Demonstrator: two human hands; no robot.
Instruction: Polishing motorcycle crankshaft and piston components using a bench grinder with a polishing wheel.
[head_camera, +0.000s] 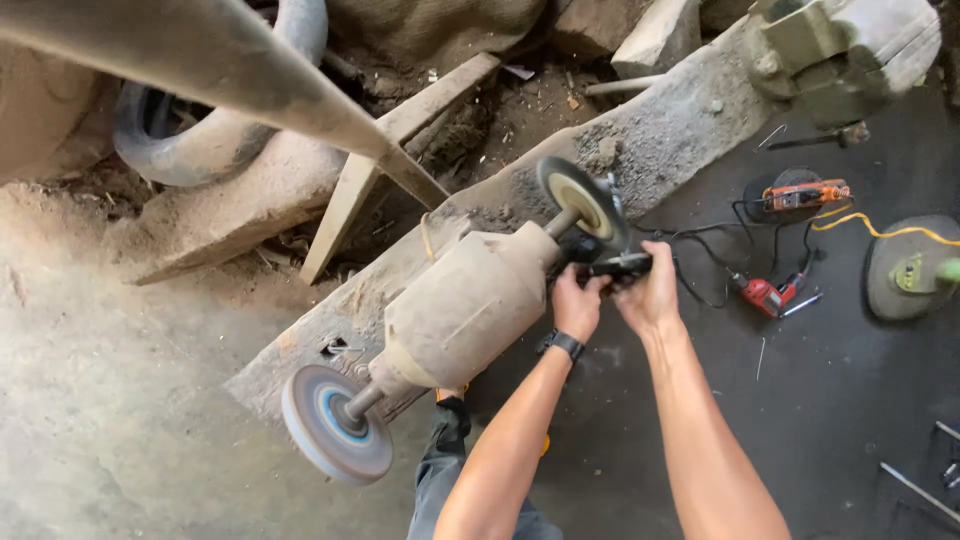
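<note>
Dark bar (618, 266) | lies crosswise at grinding wheel (583, 201) | left hand (577, 305), right hand (650, 290) both gripping it

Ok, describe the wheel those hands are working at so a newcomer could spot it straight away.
Find the dusty beige double-ended bench grinder on the long concrete block. Follow its shaft to the upper right end, beside both hands. That thin dark disc with a pale centre differs from the thick grey-blue wheel at the opposite end.

Dusty tan grinder (470, 305), grey-blue ringed wheel (335, 423); red tool (768, 296) w/ yellow cord (880, 232); black watch (564, 345).
</note>
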